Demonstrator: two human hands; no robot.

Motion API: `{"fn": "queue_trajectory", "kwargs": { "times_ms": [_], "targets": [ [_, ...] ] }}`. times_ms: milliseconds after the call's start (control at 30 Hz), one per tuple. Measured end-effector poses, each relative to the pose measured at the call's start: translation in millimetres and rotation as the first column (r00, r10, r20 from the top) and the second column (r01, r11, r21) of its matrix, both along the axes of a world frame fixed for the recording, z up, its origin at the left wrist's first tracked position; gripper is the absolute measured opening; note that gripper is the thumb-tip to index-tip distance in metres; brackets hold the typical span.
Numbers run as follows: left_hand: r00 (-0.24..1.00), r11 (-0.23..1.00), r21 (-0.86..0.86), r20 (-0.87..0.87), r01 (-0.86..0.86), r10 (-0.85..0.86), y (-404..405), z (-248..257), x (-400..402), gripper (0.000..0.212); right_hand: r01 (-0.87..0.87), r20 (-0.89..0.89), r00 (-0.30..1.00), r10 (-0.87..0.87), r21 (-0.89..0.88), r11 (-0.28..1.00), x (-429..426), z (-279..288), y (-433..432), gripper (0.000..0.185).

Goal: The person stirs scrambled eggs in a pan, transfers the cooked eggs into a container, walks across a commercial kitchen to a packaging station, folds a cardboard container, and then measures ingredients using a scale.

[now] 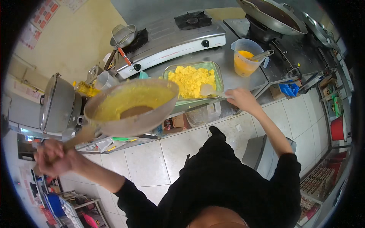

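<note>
My left hand (55,159) grips the wooden handle of a wok (134,125), which is raised and tilted, its inside coated with yellow egg residue. In my right hand (242,98) is a pale ladle or spoon (209,90), its bowl resting on scrambled eggs (189,79). The eggs fill much of a rectangular container (219,77) with a green mesh lining, standing on the steel counter. Right of it stands a clear plastic measuring jug (245,58) of beaten egg, with a metal whisk (261,55) leaning in it.
A two-burner gas stove (171,37) runs along the back, with wire strainers (124,34) on its left burner. A large wok (273,17) sits at back right. At left are a big lidded pot (58,104) and an oil bottle (87,89). A grey bin (256,151) stands beside me.
</note>
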State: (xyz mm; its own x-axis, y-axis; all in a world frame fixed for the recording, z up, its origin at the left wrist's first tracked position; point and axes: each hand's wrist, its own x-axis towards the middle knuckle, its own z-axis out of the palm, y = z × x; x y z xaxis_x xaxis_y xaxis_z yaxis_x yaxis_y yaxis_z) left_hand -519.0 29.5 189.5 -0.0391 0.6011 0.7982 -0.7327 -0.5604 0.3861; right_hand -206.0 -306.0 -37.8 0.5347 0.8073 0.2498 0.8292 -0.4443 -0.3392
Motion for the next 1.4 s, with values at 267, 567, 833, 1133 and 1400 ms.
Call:
{"fn": "queue_trajectory", "kwargs": {
  "times_ms": [267, 567, 833, 1133, 1400],
  "targets": [
    [0.945, 0.938, -0.119, -0.053, -0.327, 0.323, -50, -79, -109, 0.019, 0.026, 0.062, 0.998, -0.020, -0.084, 0.996, -1, -5, 51, 0.016],
    [0.522, 0.532, -0.109, -0.434, -0.840, 0.734, -75, -199, -142, 0.012, 0.150, -0.540, 0.836, -0.101, 0.047, 0.988, -12, -46, 89, 0.022],
    [0.303, 0.265, -0.149, -0.542, -0.953, 0.784, -87, -231, -192, 0.011, 0.436, -0.620, 0.758, -0.203, 0.250, 0.865, -15, -84, 65, 0.026],
    [0.372, 0.324, -0.182, -0.472, -0.928, 0.799, -78, -230, -184, 0.014, 0.534, -0.654, 0.702, -0.281, 0.223, 0.815, -34, -66, 60, 0.027],
    [0.509, 0.403, -0.318, -0.425, -0.858, 0.748, -71, -226, -158, 0.021, 0.639, -0.581, 0.678, -0.450, 0.163, 0.752, -16, -80, 42, 0.027]
  ]
}}
